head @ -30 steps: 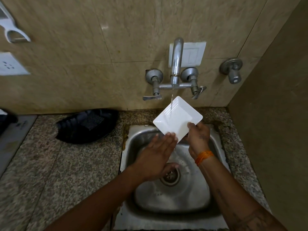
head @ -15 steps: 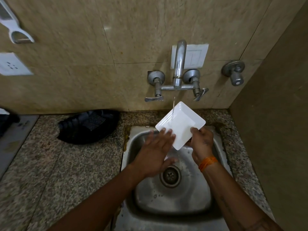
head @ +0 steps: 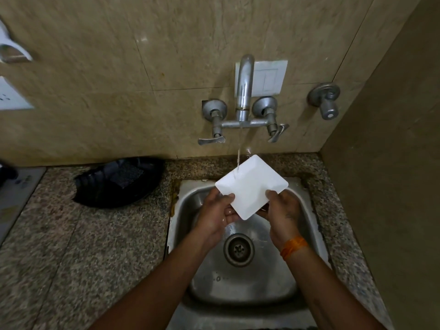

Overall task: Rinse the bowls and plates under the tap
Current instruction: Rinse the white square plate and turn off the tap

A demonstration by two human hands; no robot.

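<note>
Head view: one white square plate (head: 252,186) is recorded, held over one steel sink (head: 307,206) by two hands. One tap (head: 244,89) with two lever handles is mounted on the tiled wall, and a thin stream of water (head: 238,156) is seen falling onto the plate's far part. The plate is plain, glossy and unmarked, with rounded corners, and is turned corner-on toward the wearer and tilted. The left hand (head: 214,215) is clamped on the plate's near-left edge, thumb on top and fingers beneath. The right hand (head: 282,210) is clamped on the near-right edge in like manner; one orange wristband (head: 294,246) is worn on that wrist. One drain (head: 238,249) is noted in the sink bottom. One black tray (head: 100,189) holding one dark scrub pad (head: 127,173) is noted on the granite counter (head: 71,246), well left of the sink.
</note>
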